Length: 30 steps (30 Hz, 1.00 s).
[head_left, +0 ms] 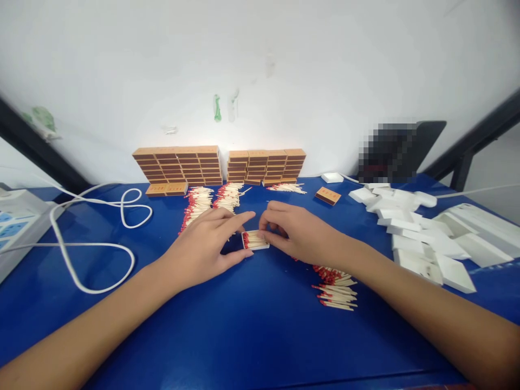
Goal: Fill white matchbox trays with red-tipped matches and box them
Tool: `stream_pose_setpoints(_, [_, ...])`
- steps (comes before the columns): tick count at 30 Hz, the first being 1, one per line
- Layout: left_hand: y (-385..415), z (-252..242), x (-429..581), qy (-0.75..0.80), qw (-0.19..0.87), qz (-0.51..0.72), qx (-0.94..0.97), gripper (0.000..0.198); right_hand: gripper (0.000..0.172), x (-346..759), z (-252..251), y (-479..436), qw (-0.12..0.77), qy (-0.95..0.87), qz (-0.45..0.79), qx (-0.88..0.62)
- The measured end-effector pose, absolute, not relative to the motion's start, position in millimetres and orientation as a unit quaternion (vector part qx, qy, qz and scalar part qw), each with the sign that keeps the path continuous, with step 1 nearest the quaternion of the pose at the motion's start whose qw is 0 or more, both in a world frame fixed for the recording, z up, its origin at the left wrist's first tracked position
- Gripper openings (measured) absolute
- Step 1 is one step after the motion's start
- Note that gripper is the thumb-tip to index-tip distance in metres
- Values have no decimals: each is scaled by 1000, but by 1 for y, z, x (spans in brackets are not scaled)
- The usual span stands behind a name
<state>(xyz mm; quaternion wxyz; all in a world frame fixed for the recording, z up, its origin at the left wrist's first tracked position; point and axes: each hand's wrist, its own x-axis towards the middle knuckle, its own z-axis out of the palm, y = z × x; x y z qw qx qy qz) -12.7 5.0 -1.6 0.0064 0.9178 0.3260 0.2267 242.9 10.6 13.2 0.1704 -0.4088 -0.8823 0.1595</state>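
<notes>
A small white matchbox tray (257, 247) lies on the blue table, with red-tipped matches (252, 238) lined up in it, heads to the left. My left hand (205, 244) is at its left end. The thumb touches the near corner and another finger the far corner, while the index finger is raised above. At the tray's right end, my right hand (294, 230) has thumb and fingers pinched over the match ends, hiding that part. Below my right wrist is a pile of loose matches (337, 295), partly covered by the forearm.
Stacked matchboxes (179, 167) and a second stack (266, 165) stand against the wall. More loose matches (199, 203) lie before them. One matchbox (327, 195) sits apart, left of heaped white trays (410, 222). A white cable (134, 260) loops at left; a dark panel (426, 146) leans at back right.
</notes>
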Motion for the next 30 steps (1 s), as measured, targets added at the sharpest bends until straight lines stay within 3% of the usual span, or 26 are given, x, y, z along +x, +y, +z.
stream_pose_setpoints(8, [5,-1,-13,330,20,229,915,65,9,246,14,14,188,-878,162,-408])
stream_pose_setpoints(15, [5,-1,-13,329,26,234,915,63,13,278,23,48,255,-822,28,-509])
stream_pose_setpoints(19, [4,1,-12,322,13,237,917,58,19,309,28,67,183,-788,-44,-587])
stream_pose_setpoints(25, [2,5,-11,320,-38,262,910,57,49,365,35,86,11,-744,-58,-666])
stream_pose_setpoints(30, [4,1,-13,341,-37,241,908,43,35,377,33,89,-54,-735,57,-674])
